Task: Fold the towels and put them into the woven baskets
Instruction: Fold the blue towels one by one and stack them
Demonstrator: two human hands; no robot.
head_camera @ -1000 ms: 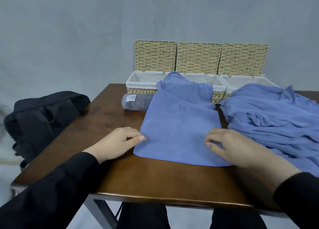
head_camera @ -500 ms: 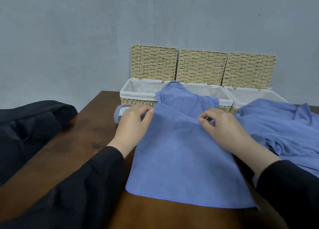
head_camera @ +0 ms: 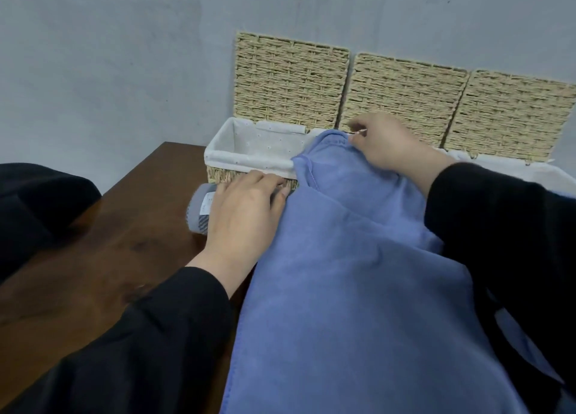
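Landmark = left basket point(head_camera: 249, 161), the open woven one with white lining at the back of the table point(head_camera: 131, 226).

Left of it, at the frame edge: black bag point(head_camera: 37, 207). Just in front of its front wall: rolled grey towel point(head_camera: 199, 211), lying on the table.

Left hand point(head_camera: 246, 214) sits in front of the basket over the grey roll, fingers together and fairly straight, tips at the left edge of the blue towel point(head_camera: 349, 276). Whether it pinches that edge: cannot tell.

Blue towel runs from the near table edge away to the basket's right end, long axis front to back, far end draped up over the rim there. Right hand point(head_camera: 386, 145) is at that far end, thumb and fingertips pinching the top corner by the tag.

Key relation: the far corner is already in the right hand, near end lies toward the body, so the fold likely pulls back toward the person.

Versus half a second ago: both hands were mid-towel; now both are further back, the right clearly furthest, and the view has closed in.
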